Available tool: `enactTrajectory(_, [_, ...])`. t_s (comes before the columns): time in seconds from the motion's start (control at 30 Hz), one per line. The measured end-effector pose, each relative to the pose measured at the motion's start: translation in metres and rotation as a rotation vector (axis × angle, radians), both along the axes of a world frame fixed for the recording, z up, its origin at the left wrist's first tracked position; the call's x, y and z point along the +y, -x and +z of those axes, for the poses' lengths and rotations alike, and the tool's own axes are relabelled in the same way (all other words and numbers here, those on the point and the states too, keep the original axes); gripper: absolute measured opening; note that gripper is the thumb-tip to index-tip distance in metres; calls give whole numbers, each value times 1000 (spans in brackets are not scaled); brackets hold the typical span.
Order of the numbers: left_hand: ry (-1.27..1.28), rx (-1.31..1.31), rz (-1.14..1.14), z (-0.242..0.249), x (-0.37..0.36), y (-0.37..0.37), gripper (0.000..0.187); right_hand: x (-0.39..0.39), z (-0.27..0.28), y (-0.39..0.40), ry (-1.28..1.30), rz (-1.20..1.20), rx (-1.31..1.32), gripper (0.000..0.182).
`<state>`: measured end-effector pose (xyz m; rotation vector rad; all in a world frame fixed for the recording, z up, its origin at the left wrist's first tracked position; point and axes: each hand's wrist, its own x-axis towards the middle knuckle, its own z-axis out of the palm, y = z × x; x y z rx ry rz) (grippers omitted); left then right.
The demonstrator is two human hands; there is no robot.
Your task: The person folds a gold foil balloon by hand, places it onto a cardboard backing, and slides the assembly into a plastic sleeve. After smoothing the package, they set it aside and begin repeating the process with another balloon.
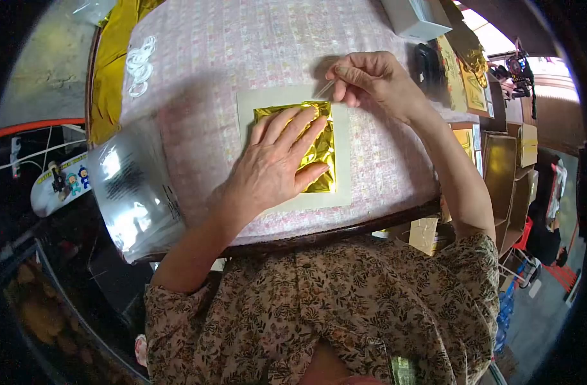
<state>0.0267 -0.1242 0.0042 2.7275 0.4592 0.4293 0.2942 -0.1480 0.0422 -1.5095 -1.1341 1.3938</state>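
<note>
My left hand (pixel 277 157) lies flat, fingers stretched out, on a shiny gold foil sheet (pixel 322 170) with a crinkled surface. Beneath the foil is a larger pale grey-beige sheet of card or paper (pixel 341 186), its border showing on all sides. At the foil's upper right corner, my right hand (pixel 370 77) pinches a thin, pale, see-through strip (pixel 325 90) between thumb and fingers. The strip slants down toward the top edge of the foil; whether it touches cannot be made out. Part of the foil is hidden under my left hand.
A stack of clear plastic sleeves (pixel 133 186) lies at the table's left edge. White loops of string or elastic (pixel 139 64) are at the upper left. A white box (pixel 416 22) and a black object (pixel 428 64) stand at the upper right. Cardboard boxes (pixel 499 160) are beyond the right edge.
</note>
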Motion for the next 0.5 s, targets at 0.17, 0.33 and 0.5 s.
enactTrajectory(0.17, [69,6,-7,3,1,-1,74,6,-4,2,-21,53,-4,29])
enactTrajectory(0.33, [73,14,-21,6,2,-2,71,11,-13,-2,-46,117,2,30])
enactTrajectory(0.5, [73,24,-24,6,2,-2,71,14,-15,-5,-62,166,13,29])
